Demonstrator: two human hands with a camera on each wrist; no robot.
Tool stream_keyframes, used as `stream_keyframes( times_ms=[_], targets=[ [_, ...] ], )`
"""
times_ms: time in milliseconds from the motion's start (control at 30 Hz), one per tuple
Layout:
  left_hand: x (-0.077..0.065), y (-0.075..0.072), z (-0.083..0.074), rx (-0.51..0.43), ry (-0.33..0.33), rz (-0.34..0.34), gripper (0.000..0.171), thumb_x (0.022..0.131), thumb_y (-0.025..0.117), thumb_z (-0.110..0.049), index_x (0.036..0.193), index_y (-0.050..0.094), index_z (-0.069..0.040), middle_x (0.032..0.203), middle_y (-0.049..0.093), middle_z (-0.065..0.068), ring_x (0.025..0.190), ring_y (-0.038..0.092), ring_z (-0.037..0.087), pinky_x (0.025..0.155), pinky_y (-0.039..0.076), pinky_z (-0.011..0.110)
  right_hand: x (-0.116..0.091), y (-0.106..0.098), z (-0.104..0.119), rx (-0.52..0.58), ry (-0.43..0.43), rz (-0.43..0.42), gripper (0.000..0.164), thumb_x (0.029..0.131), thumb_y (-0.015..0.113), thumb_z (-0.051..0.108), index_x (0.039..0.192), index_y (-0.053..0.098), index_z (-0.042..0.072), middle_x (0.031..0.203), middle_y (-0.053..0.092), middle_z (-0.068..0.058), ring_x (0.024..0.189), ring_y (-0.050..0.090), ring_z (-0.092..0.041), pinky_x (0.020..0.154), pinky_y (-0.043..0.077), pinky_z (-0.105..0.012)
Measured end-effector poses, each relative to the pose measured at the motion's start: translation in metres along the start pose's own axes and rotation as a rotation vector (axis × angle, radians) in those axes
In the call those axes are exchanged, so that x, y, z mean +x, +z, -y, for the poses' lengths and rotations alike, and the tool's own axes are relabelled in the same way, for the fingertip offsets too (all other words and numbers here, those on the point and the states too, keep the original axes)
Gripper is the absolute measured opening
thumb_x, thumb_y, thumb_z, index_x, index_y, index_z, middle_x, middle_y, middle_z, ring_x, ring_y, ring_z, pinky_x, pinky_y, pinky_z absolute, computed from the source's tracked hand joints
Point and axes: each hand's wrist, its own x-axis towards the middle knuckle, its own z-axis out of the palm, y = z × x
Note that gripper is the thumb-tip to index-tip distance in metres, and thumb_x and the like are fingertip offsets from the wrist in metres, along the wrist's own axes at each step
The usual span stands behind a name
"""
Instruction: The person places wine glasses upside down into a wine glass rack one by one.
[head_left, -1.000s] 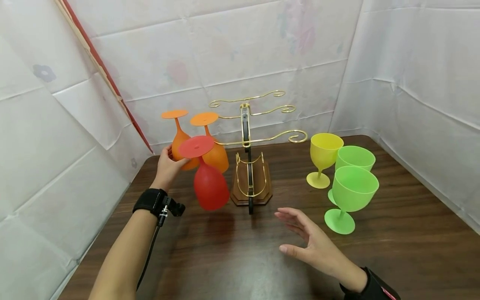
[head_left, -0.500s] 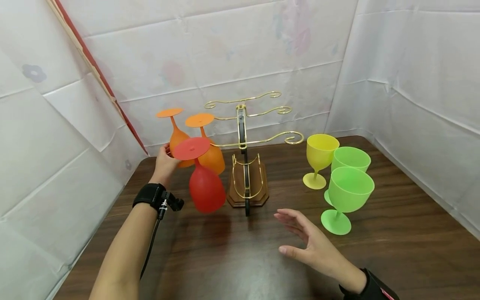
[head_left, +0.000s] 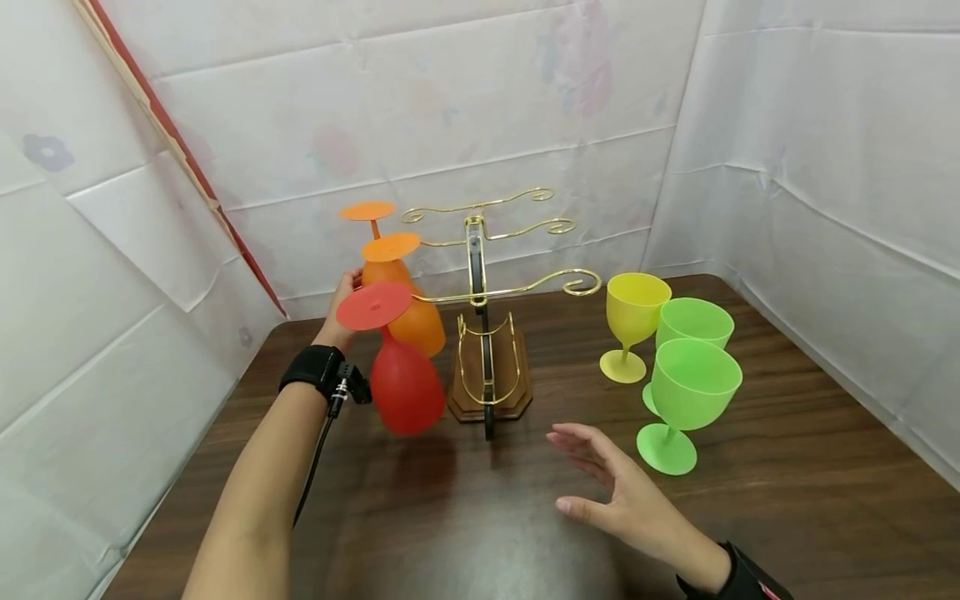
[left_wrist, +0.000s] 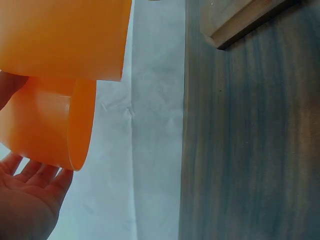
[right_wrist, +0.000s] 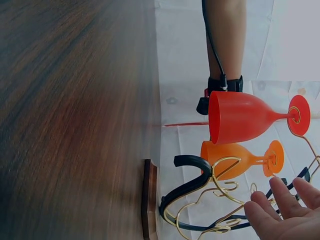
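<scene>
Goblet (left_wrist: 42, 120), rear orange, gripped by left hand (head_left: 340, 317); right hand (head_left: 626, 504) loosely curved near green goblets (head_left: 690, 404).

The red goblet (head_left: 407, 389) and nearer orange goblet (head_left: 422, 327) crowd the left hand (head_left: 340, 315). A hand could pass between the rack (head_left: 476, 262) and yellow goblet (head_left: 632, 310).

The rack (head_left: 477, 262) stood on the table (head_left: 450, 533). On its left hung the front goblet (head_left: 407, 387), the middle goblet (head_left: 422, 327) behind it; farther back was the rear goblet (left_wrist: 37, 117), in your left hand (head_left: 342, 310). Right of your right hand (head_left: 618, 500) stood the near cup (head_left: 693, 387), centre cup (head_left: 696, 321) and far cup (head_left: 634, 312).
</scene>
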Motion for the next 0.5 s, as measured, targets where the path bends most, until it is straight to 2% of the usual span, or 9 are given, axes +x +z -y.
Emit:
stream_keyframes(
  times_ms=[100, 233, 367, 433, 500],
  targets=[
    [0.003, 0.003, -0.002, 0.024, -0.017, 0.023, 0.073, 0.092, 0.055, -0.005, 0.148, 0.01, -0.003, 0.151, 0.018, 0.019, 0.136, 0.023, 0.034, 0.111, 0.026, 0.046, -0.001, 0.0, 0.0, 0.0, 0.002, 0.0, 0.061, 0.084, 0.069, 0.002, 0.137, 0.04, 0.008, 0.133, 0.05, -0.011, 0.125, 0.047, -0.013, 0.1, 0.041, -0.023],
    [0.012, 0.002, 0.006, 0.039, 0.005, 0.056, 0.078, 0.085, 0.068, -0.01, 0.145, 0.018, -0.007, 0.148, 0.024, 0.016, 0.132, 0.028, 0.033, 0.108, 0.032, 0.045, -0.001, -0.001, 0.0, -0.002, -0.004, -0.002, 0.061, 0.083, 0.069, 0.002, 0.136, 0.04, 0.011, 0.134, 0.05, -0.012, 0.125, 0.047, -0.011, 0.1, 0.041, -0.024],
    [0.025, -0.001, 0.016, 0.034, 0.042, 0.129, 0.087, 0.077, 0.075, -0.017, 0.144, 0.021, -0.007, 0.145, 0.028, 0.018, 0.13, 0.031, 0.036, 0.106, 0.033, 0.05, -0.001, -0.002, 0.0, -0.009, -0.012, -0.01, 0.061, 0.083, 0.069, 0.002, 0.136, 0.041, 0.011, 0.133, 0.05, -0.012, 0.125, 0.047, -0.01, 0.1, 0.042, -0.025],
    [0.03, -0.003, 0.018, 0.055, 0.073, 0.186, 0.09, 0.077, 0.074, -0.019, 0.146, 0.018, -0.004, 0.146, 0.027, 0.022, 0.131, 0.03, 0.039, 0.107, 0.03, 0.053, 0.0, -0.002, 0.0, -0.013, -0.016, -0.012, 0.061, 0.083, 0.07, 0.001, 0.136, 0.041, 0.009, 0.133, 0.05, -0.012, 0.124, 0.047, -0.011, 0.1, 0.042, -0.025],
    [0.034, -0.003, 0.018, 0.091, 0.093, 0.226, 0.087, 0.08, 0.072, -0.018, 0.146, 0.018, -0.004, 0.145, 0.03, 0.021, 0.13, 0.032, 0.038, 0.106, 0.033, 0.052, 0.0, -0.002, 0.0, -0.018, -0.018, -0.014, 0.061, 0.082, 0.07, 0.001, 0.136, 0.041, 0.006, 0.133, 0.051, -0.012, 0.124, 0.047, -0.011, 0.1, 0.042, -0.025]
  ],
)
